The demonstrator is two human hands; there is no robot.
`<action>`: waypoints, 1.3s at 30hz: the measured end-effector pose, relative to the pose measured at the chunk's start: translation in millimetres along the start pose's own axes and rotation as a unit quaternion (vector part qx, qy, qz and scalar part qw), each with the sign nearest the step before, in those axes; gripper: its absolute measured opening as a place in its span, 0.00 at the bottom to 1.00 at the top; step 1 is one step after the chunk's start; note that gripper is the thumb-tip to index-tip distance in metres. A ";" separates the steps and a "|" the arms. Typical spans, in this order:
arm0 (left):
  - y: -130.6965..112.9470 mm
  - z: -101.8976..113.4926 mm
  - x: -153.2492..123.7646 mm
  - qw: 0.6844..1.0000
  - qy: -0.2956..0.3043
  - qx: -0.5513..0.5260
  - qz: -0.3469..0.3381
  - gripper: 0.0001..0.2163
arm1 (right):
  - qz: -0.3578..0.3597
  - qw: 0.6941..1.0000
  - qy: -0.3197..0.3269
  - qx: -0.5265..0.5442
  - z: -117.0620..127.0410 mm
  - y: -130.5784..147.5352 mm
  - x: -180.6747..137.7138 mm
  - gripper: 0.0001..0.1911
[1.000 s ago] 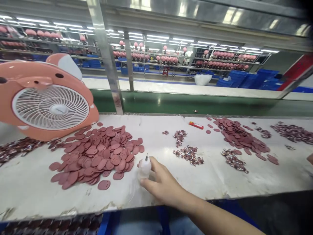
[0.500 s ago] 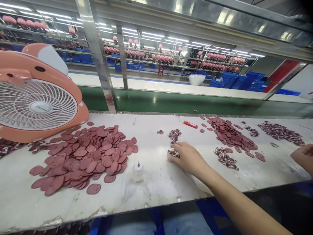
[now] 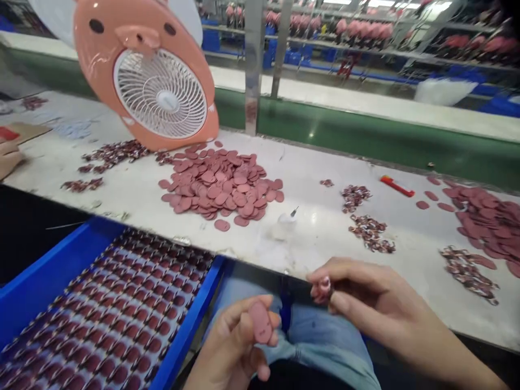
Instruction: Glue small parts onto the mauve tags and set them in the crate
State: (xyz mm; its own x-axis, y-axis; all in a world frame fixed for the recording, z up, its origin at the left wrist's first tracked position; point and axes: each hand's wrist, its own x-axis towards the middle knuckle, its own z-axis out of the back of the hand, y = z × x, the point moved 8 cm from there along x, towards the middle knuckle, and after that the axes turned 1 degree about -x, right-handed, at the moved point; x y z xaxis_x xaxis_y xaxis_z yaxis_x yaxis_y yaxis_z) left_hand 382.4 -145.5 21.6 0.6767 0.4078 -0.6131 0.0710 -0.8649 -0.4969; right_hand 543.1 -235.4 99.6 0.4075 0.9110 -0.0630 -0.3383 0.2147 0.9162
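Observation:
My left hand is closed on a flat dusty-pink oval piece with small holes near its lower end. To its right, my right hand pinches a small shiny curled brown-pink piece between thumb and fingers. Both hands are over my lap, before the table edge, with a gap between them. On the table beyond lie a heap of matching oval pieces and small piles of shiny curled pieces. A small whitish bottle with a thin dark tip stands near the oval heap.
An orange animal-shaped fan stands behind the oval heap. At lower left, a blue tray holds rows of assembled pieces. A red tube lies near the table's back. Another person's hand shows at far left.
The view has swung left and down. My right hand has left the table pile and come to my lap with a curled piece. My left hand, with an oval piece, has entered view.

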 end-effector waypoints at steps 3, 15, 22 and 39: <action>7.4 -4.3 -2.6 0.998 0.057 -0.006 0.020 0.18 | 0.012 0.995 0.057 0.078 -33.9 17.9 -4.2 0.14; 8.2 -7.0 -7.2 0.992 0.122 -0.003 0.024 0.14 | 0.040 0.993 0.104 0.041 -52.1 31.5 3.5 0.09; 11.1 -5.9 -5.8 0.988 0.150 -0.005 0.038 0.13 | 0.065 0.990 0.123 0.022 -52.4 32.3 3.0 0.11; 21.2 3.3 1.9 0.992 0.107 -0.007 0.065 0.14 | 0.106 0.978 0.165 -0.075 -51.7 44.2 6.0 0.16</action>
State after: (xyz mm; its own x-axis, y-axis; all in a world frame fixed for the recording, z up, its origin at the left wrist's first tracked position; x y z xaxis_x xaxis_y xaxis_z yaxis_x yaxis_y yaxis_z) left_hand 382.7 -162.1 7.9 0.8207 0.2233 -0.5260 -0.0173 -0.9104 -0.4134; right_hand 486.7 -202.3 119.2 0.0262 0.9994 -0.0245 -0.5168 0.0345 0.8554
